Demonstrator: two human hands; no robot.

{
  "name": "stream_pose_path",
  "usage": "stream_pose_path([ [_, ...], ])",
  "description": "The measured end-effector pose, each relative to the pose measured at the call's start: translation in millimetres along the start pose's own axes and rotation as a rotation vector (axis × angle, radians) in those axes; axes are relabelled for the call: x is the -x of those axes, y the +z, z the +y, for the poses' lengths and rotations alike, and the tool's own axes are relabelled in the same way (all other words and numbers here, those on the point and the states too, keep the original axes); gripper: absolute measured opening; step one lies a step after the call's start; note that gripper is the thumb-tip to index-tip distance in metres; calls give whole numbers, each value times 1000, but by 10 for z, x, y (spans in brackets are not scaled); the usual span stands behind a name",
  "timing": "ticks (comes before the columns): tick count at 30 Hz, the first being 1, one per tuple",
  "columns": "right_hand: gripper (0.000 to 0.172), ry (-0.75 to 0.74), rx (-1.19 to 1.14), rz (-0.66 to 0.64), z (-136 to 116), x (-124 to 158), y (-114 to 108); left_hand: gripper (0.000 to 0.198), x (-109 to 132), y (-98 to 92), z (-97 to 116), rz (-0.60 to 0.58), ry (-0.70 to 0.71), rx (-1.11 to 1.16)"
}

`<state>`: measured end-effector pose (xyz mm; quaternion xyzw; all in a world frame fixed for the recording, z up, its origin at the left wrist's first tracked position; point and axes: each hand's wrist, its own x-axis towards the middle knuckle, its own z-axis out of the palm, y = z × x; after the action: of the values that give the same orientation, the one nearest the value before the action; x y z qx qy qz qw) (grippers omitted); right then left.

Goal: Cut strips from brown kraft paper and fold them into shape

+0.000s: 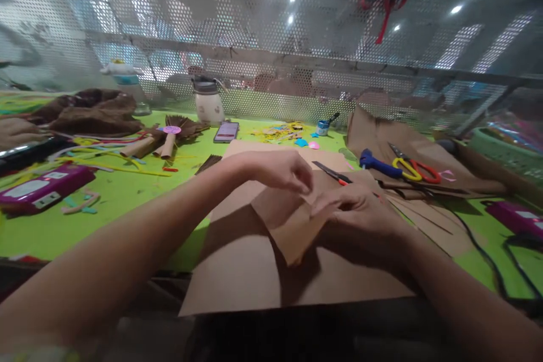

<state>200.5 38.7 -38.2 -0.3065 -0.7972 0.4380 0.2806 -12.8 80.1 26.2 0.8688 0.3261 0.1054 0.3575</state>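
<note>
Both my hands meet over a folded piece of brown kraft paper above a larger brown sheet on the green table. My left hand curls its fingers down and pinches the paper's upper edge. My right hand is closed on the same edge from the right, fingers bent over it. A red-handled cutter lies just beyond my hands.
Blue, yellow and red scissors rest on more brown paper at right. A phone, a white jar, a small paint pot, paper rolls, a magenta case and a green basket stand around. A perforated metal screen backs the table.
</note>
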Motion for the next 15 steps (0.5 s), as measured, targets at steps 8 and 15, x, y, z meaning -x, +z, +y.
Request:
stream_pose_path([
  [8,12,-242,91,523,116,-36,-70,25,590,178,130,696,-294,414],
  [15,21,-446,137,657,52,-23,63,42,453,543,166,419,-68,1173],
])
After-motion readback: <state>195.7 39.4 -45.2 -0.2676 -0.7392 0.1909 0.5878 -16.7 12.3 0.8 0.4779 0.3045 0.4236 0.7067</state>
